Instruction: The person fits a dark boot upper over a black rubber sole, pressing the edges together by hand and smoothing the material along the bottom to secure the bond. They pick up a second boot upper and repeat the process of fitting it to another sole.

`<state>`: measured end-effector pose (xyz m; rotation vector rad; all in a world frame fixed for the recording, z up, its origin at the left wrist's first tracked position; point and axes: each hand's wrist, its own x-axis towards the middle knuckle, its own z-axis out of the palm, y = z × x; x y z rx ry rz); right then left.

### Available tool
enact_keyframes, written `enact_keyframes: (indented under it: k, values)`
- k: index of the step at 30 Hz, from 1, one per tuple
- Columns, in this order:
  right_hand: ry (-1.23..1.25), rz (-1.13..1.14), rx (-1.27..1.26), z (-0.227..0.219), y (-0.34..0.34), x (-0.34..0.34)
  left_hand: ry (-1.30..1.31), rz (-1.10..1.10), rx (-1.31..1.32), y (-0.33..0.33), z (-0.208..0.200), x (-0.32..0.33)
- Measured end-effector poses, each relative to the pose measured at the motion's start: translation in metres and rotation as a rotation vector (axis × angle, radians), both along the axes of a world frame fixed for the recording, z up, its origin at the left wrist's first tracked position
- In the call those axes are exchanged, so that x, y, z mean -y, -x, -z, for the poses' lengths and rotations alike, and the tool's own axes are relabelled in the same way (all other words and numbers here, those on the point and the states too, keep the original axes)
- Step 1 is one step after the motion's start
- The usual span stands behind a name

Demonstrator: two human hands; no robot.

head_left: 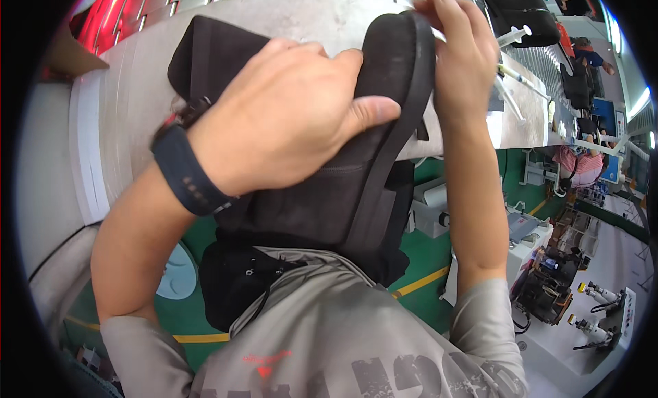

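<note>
Left hand [288, 117] wraps its grip round a black boot [343, 172] held above the counter [137, 90]; right hand [462, 55] pinches the sole's toe edge; a loosened thumb could let it drop.
</note>
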<state>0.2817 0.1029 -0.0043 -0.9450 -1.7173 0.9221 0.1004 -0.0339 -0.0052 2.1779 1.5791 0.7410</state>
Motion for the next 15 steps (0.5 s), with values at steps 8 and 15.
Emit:
enact_keyframes:
  k: [8, 15]
  values:
    - [0.316, -0.286, 0.274, 0.014, -0.065, 0.105, -0.135, 0.024, -0.027, -0.002, 0.009, 0.003]
    - [0.158, -0.385, 0.218, -0.011, -0.051, 0.089, -0.171, -0.08, -0.01, 0.008, -0.029, 0.01]
